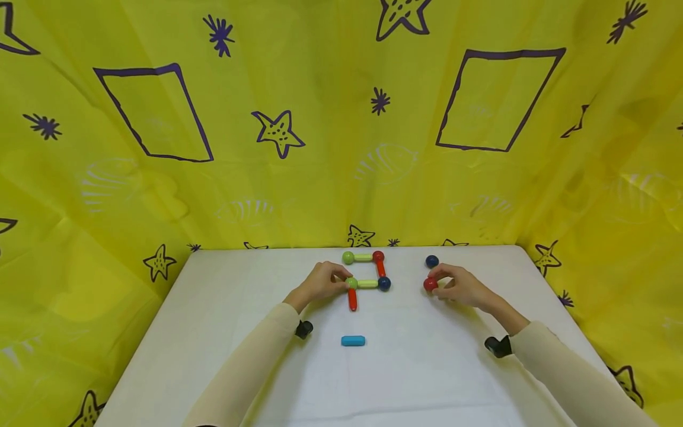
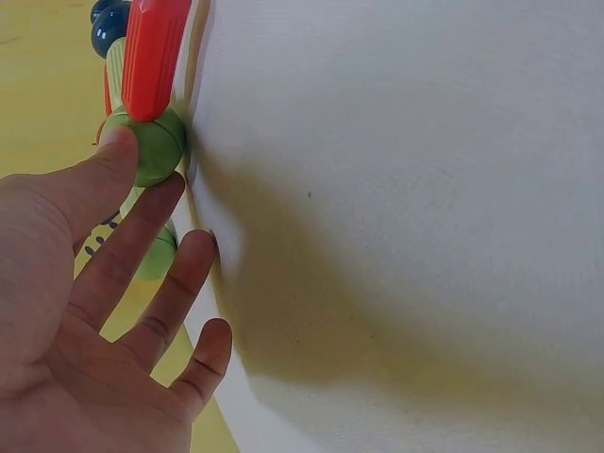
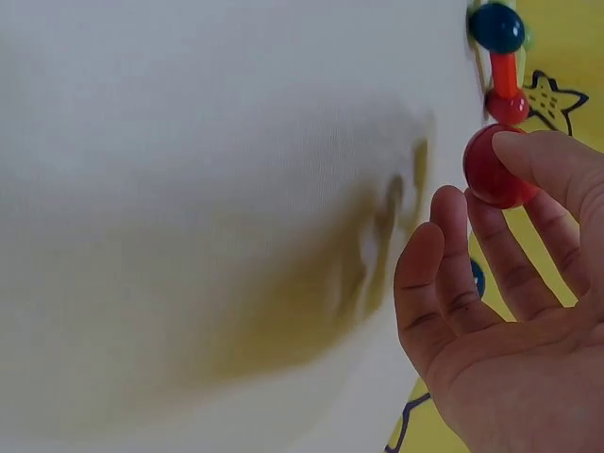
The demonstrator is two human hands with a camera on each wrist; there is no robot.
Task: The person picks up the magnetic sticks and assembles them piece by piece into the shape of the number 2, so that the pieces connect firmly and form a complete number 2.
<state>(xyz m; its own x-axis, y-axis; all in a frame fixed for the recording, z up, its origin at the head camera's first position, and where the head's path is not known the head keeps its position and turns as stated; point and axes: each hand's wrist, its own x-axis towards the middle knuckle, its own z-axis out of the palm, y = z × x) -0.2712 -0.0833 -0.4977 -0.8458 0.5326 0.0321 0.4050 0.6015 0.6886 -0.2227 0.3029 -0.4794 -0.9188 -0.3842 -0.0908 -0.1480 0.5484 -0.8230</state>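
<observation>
My left hand (image 1: 324,281) pinches a green ball (image 2: 156,143) between thumb and fingers at the near left corner of a ball-and-stick shape. A red stick (image 1: 353,299) runs toward me from that ball, and a pale green stick (image 1: 367,284) joins it to a dark blue ball (image 1: 384,283). Behind these, a red stick (image 1: 381,268), a red ball (image 1: 378,256), another pale green stick (image 1: 363,257) and a second green ball (image 1: 348,257) continue the shape. My right hand (image 1: 460,286) holds a separate red ball (image 3: 498,167) by thumb and fingers.
A loose dark blue ball (image 1: 432,261) lies just behind my right hand. Nearer to me on the white table (image 1: 416,379) is a blue stick (image 1: 353,341). A yellow patterned curtain (image 1: 331,196) rises along the table's back edge and sides.
</observation>
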